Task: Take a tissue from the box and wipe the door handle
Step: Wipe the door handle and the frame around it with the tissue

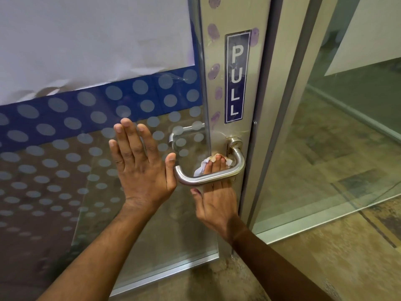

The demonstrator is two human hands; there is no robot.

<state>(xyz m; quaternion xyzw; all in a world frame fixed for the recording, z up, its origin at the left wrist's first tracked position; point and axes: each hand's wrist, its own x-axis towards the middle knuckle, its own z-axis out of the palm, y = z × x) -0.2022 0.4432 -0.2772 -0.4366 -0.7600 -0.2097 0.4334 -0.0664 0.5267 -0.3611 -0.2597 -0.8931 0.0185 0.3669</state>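
A brushed steel lever door handle point(217, 178) curves out from the metal stile of a glass door. My right hand point(213, 196) reaches up behind the lever and its fingertips press a crumpled white tissue point(202, 168) against the stile between lever and door. My left hand point(138, 164) lies flat on the glass with its fingers spread and its thumb beside the free end of the lever. It holds nothing. No tissue box shows.
A blue PULL sign point(235, 77) is stuck on the stile above the handle, with purple smudges point(213, 31) around it. A second handle point(182, 132) shows through the dotted glass. A fixed glass panel point(338, 148) stands at the right over a brown floor.
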